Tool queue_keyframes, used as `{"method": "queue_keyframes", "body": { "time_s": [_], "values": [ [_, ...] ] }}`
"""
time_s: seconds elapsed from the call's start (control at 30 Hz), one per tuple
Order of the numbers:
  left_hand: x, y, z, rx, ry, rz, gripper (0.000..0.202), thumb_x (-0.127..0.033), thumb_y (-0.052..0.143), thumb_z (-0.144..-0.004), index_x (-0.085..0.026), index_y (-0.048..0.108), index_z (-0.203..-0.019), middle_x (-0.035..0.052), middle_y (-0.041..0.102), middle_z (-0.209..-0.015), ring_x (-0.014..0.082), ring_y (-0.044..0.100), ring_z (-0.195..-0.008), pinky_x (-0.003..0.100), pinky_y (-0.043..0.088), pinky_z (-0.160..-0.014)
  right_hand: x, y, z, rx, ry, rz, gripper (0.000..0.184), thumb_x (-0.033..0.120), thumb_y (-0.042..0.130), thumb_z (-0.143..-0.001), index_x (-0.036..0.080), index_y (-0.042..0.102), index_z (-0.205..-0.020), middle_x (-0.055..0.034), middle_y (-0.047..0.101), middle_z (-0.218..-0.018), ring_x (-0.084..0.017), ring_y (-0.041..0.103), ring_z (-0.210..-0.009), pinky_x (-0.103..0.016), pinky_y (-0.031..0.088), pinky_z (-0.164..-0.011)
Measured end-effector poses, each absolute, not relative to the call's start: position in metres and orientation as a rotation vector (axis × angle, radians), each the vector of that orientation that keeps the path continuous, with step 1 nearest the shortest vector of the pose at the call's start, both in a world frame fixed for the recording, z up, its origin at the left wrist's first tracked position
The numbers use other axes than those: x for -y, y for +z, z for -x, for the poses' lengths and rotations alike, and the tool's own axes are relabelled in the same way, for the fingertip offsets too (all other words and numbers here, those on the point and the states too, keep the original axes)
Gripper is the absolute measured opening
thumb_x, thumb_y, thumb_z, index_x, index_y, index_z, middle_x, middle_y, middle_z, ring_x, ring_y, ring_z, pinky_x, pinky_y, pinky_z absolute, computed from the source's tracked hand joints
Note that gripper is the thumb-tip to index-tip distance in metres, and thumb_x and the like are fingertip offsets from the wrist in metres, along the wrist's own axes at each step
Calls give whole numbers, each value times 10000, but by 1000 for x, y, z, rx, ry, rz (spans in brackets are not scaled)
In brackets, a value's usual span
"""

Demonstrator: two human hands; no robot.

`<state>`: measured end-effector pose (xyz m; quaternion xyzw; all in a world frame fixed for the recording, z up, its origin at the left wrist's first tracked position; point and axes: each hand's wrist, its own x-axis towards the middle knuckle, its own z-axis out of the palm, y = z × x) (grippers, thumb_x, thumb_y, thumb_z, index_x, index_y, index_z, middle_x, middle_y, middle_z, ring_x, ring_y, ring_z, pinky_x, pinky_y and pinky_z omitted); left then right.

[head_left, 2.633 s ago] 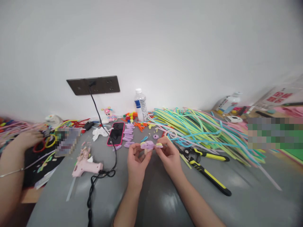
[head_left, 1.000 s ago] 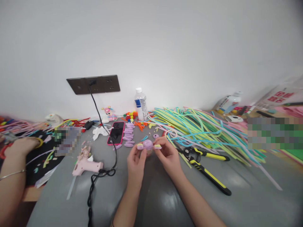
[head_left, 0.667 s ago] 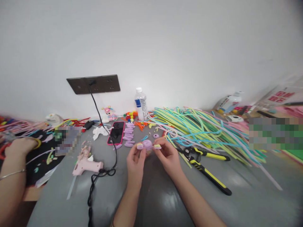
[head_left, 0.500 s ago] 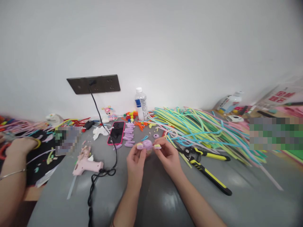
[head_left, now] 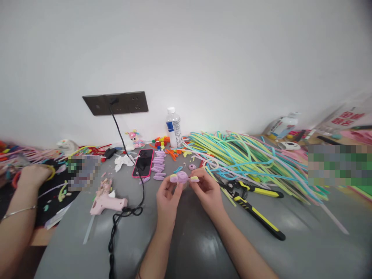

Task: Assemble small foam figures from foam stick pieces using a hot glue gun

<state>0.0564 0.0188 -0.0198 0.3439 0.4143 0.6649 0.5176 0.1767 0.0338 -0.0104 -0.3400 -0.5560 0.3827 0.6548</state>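
A small lilac pipe-cleaner figure (head_left: pixel 183 177), with a coiled round middle and yellow-tipped pieces on both sides, is held up between my two hands over the grey table. My left hand (head_left: pixel 168 195) pinches its left side between thumb and fingers. On the other side, the fingertips of my right hand (head_left: pixel 205 189) grip the yellow-and-lilac end piece. Just beyond lies a small lilac coil (head_left: pixel 192 167). A row of short lilac pipe-cleaner pieces (head_left: pixel 158 164) sits past my left hand. Wire strippers (head_left: pixel 247 193) with yellow-black handles lie right of my right hand.
A pink glue gun (head_left: pixel 107 203) with a black cord (head_left: pixel 116 135) lies at left, near a phone (head_left: pixel 143 162). A bottle (head_left: pixel 173 128) stands by the wall. Long pipe cleaners (head_left: pixel 244 155) spread at right. Another person's hand (head_left: pixel 35 178) holds orange-and-yellow-handled scissors at far left.
The lilac figure has tilted slightly in my fingers, its round middle now looking flatter. At far left, the other person's arm has moved right. The view has shifted very slightly.
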Motion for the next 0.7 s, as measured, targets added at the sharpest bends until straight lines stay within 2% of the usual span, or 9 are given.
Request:
{"method": "queue_keyframes", "body": {
  "time_s": [0.23,0.43,0.57,0.7],
  "values": [
    [-19,-22,-55,-996,1607,-814,358,-452,809,-762,-169,732,-967,97,766,-999,229,717,-962,323,582,-827,-33,-9,-176,1267,867,783,167,356,678,-918,227,633,-823,-30,583,-839,-180,569,-796,-277,494,-678],
    [-19,-21,-57,-1001,1620,-863,386,-394,868,-692,-184,715,-977,85,757,-1059,225,708,-1032,334,564,-917,-33,-11,-176,1276,906,720,106,302,658,-938,232,650,-859,-35,586,-884,-180,584,-832,-286,504,-714],
    [-19,-19,-57,-1019,1605,-895,426,-323,888,-657,-193,681,-1006,74,744,-1061,213,711,-1010,313,582,-869,-33,-11,-176,1284,897,745,131,328,678,-922,232,646,-839,-39,594,-877,-191,585,-849,-294,502,-721],
    [-18,-17,-57,-1054,1603,-913,384,-332,865,-682,-194,672,-984,57,733,-1007,207,708,-977,306,583,-846,-33,-10,-176,1296,886,776,180,377,684,-912,231,640,-816,-48,601,-871,-204,586,-853,-307,504,-713]
  ]
}}
